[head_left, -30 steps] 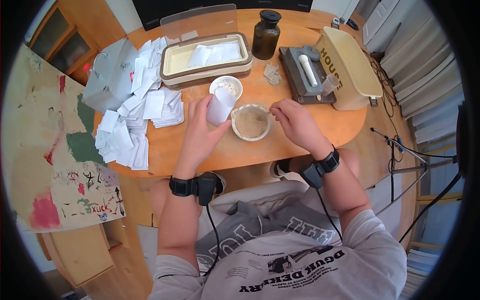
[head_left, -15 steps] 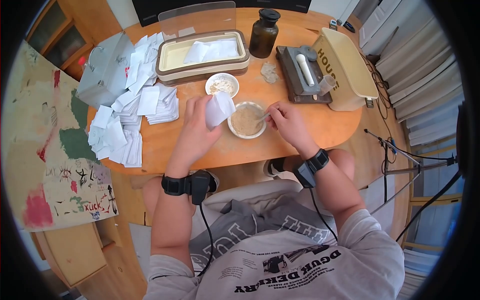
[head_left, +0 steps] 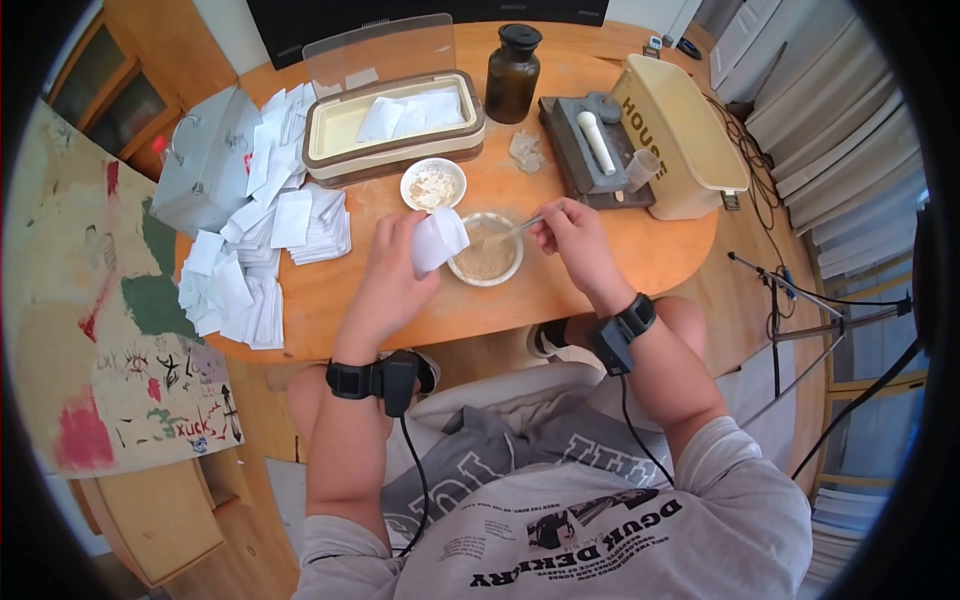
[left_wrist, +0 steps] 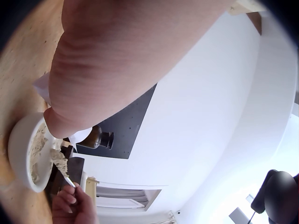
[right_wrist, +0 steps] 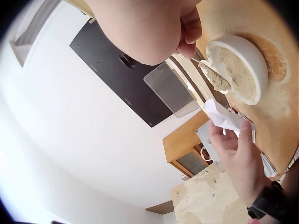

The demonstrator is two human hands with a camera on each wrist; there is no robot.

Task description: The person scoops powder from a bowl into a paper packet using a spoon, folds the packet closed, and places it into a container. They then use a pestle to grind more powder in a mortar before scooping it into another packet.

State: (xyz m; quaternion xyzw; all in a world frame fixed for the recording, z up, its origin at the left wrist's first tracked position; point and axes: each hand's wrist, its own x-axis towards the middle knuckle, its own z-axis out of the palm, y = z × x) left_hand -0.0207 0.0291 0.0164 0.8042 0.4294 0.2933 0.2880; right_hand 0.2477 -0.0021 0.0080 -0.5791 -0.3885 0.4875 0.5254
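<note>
In the head view my left hand (head_left: pixel 392 265) holds a small white paper packet (head_left: pixel 437 243), its mouth open, at the left rim of a white bowl (head_left: pixel 487 283). Pale brown powder (head_left: pixel 485 263) fills much of that bowl. My right hand (head_left: pixel 577 245) pinches the handle of a metal spoon (head_left: pixel 530 222) from the right. A heap of the powder sits on the spoon (right_wrist: pixel 217 80) above the bowl in the right wrist view. Behind the packet stands a second white bowl (head_left: pixel 462 186) with whitish powder inside. My left forearm hides most of the left hand in the left wrist view.
White packets (head_left: pixel 322 225) are piled at left beside a metal case (head_left: pixel 205 165). A cream box (head_left: pixel 320 155) with raised clear lid, a dark bottle (head_left: pixel 513 85), a crumpled scrap (head_left: pixel 525 152), a white pestle (head_left: pixel 597 143) on a dark tray and a "HOUSE" bin (head_left: pixel 685 140) stand behind.
The right hand has lifted the spoon out of the powder with a heap on it. The left hand has tipped the packet toward the bowl, its mouth now open at the rim.
</note>
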